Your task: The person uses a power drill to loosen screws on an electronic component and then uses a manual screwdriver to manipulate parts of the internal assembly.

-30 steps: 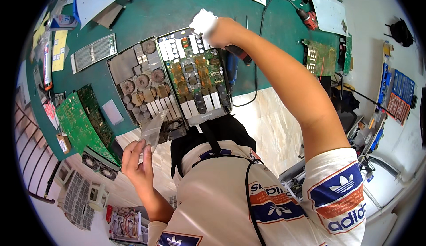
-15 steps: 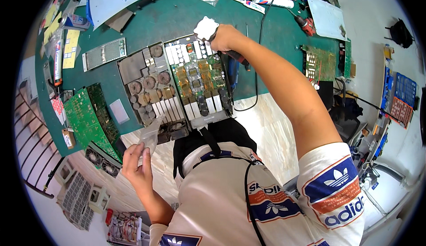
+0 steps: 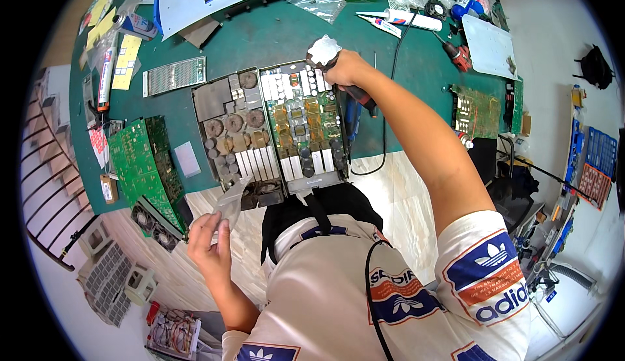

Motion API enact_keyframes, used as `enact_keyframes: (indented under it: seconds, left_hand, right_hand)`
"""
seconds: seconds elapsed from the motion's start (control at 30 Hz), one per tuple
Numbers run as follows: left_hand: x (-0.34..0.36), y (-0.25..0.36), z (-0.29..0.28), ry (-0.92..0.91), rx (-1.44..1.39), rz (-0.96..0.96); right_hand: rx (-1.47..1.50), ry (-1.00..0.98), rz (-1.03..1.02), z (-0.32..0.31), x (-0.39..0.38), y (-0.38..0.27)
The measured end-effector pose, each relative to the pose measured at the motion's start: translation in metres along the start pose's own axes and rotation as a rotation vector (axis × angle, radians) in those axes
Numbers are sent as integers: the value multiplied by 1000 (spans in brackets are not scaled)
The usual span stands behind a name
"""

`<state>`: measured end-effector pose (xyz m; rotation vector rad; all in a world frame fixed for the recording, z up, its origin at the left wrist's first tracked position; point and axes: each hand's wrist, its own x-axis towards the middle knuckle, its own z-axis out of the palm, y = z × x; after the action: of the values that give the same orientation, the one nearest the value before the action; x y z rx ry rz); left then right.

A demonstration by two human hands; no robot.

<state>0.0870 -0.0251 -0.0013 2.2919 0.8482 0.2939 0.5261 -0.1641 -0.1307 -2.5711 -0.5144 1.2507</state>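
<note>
My right hand is closed around a dark power tool with a white-covered top end, held over the far right edge of an open circuit module. The tool's working tip is hidden beneath it. Dense with capacitors, white heat sinks and yellow-taped coils, this module lies beside a dustier, brownish module on its left. Near the table's front edge, my left hand pinches a small clear plastic bag between thumb and fingers. The bag partly overlaps the near end of the dusty module.
Left on the green table are a green circuit board assembly, a fan unit and a perforated metal panel. Sealant tubes, a red drill and another board lie right. A black cable runs past the modules.
The whole view has shifted, so the table and modules appear farther right and lower. Both hands keep their holds and stay near the same spots over the modules.
</note>
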Motion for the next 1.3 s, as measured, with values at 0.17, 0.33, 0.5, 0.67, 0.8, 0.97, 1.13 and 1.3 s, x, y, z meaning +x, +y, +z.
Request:
enact_keyframes:
  seconds: [0.17,0.33,0.5,0.67,0.8,0.97,1.13,1.3]
  left_hand:
    - [-4,4,0,-15,-5,-47]
    - [-7,2,1,2,-4,-14]
    - [-5,7,3,-8,-10,-12]
    - [-5,9,4,-12,-22,-13]
    - [-4,9,2,-21,6,4]
    - [-6,8,1,-12,30,7]
    - [-5,9,3,-6,23,7]
    - [-4,10,3,-11,17,8]
  right_hand:
    - [28,-15,-22,-2,-2,8]
    - [120,-10,8,-1,-5,12]
    - [180,3,14,-3,-9,16]
    - [91,-13,-23,-7,-11,14]
    - [91,26,-38,4,5,28]
    - [147,2,-46,2,1,22]
    - [161,-27,-20,-1,-1,17]
    - [99,-18,-27,0,3,21]
